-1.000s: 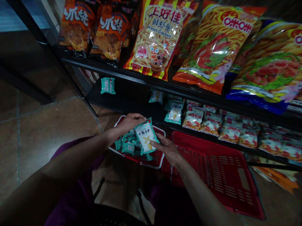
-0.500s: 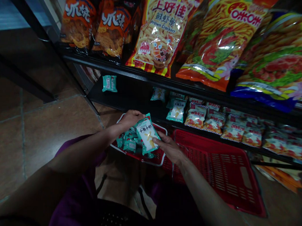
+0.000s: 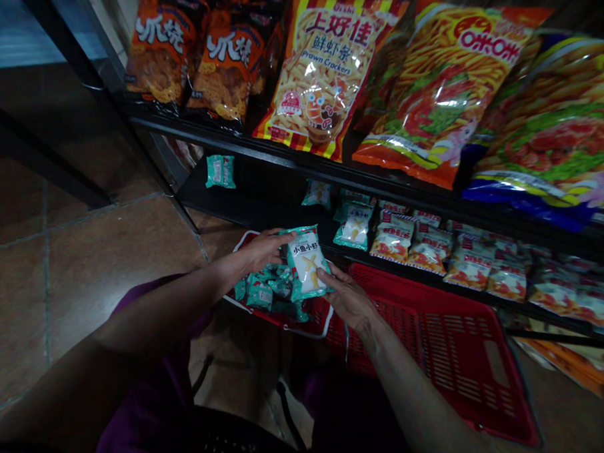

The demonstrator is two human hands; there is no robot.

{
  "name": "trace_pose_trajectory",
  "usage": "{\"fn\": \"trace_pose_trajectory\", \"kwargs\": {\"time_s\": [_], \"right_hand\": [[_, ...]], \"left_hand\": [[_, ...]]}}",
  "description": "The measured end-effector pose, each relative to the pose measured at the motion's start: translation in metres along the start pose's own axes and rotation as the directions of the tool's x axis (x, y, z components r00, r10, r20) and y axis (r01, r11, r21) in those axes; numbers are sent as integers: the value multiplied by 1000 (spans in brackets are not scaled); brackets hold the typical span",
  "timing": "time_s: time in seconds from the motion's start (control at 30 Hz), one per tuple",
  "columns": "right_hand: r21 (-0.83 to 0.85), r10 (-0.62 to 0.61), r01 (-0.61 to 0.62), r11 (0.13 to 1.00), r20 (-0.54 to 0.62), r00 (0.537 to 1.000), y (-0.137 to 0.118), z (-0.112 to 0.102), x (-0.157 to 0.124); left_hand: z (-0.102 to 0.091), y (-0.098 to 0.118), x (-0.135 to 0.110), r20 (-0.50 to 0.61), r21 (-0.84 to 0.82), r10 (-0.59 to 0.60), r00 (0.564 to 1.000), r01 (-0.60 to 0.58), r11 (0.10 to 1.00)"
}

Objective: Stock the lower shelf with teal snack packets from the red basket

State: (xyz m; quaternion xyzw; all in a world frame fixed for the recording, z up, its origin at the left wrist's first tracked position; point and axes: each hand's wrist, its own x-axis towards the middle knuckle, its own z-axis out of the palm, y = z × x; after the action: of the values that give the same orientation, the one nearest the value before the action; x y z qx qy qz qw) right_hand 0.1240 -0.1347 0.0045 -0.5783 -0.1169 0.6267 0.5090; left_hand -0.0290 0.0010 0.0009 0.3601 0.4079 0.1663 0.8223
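Note:
A small teal-and-white snack bag (image 3: pixel 306 266) is held up between my hands, above the left red basket (image 3: pixel 314 327), its printed front facing me. My right hand (image 3: pixel 350 298) grips the bag's lower right side, with the thumb on its front. At the upper left corner, the fingers of my left hand (image 3: pixel 265 249) pinch the bag's edge; part of the grip is hidden behind it. Under the hands, several more teal bags (image 3: pixel 259 295) lie loose in the basket, which has a white handle.
A second red basket (image 3: pixel 458 353) stands at the right. Small teal bags (image 3: pixel 355 225) and white-and-orange bags (image 3: pixel 392 234) line the lower black shelf (image 3: pixel 261 201), with one teal bag (image 3: pixel 220 171) apart at its left. Large prawn cracker bags (image 3: pixel 320 79) fill the shelf above.
The held snack bag has shifted right and turned more upright. My left hand has moved slightly right and down with it, while my right hand keeps its hold.

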Motion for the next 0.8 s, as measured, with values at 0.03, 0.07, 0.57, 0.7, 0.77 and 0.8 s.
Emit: {"fn": "trace_pose_trajectory", "kwargs": {"time_s": [0.03,0.07,0.57,0.7,0.77,0.8], "right_hand": [[-4,-1,1,1000,-3,1000,0,1,0],[-2,-1,1,1000,-10,1000,0,1,1],[153,37,-21,988,-103,994,11,10,1],[140,38,-18,990,-143,989,11,12,1],[136,18,4,991,-159,987,12,11,2],[137,7,16,990,-162,987,13,10,3]], "left_hand": [[0,-2,1,1,-14,-4,1000,4,1000],[0,-4,1,-7,-22,0,1000,0,1000],[2,1,0,-218,-89,79,973,-101,991],[1,2,0,-231,-115,79,970,-108,987],[1,1,2,-171,-139,82,982,-107,984],[0,1,2,-128,-156,74,989,-93,983]]}}
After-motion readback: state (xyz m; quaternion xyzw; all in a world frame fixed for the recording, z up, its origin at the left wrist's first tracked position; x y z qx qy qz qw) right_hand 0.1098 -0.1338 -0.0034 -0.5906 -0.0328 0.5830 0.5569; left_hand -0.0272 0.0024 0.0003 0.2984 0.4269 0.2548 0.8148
